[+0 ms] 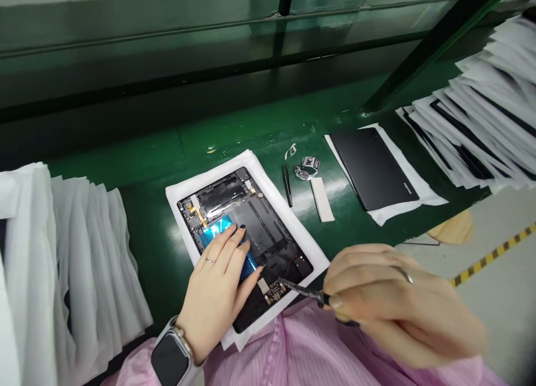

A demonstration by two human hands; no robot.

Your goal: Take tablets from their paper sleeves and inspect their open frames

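An opened tablet [259, 229] with its insides showing lies on a white sheet [288, 207] on the green bench. My left hand [220, 277] rests flat on its lower part, fingers stretched over a blue film [218, 229]. My right hand [393, 302] is closed around thin black tweezers [301, 289], whose tip touches a small circuit board [274, 291] at the tablet's near edge.
Second black tweezers [287, 186], a shiny tape roll [307, 167] and a white strip [322, 199] lie behind the tablet. A closed black tablet [372, 165] sits on a white sheet at right. Stacks of wrapped tablets [481, 123] stand far right, white foam sheets [62, 252] at left.
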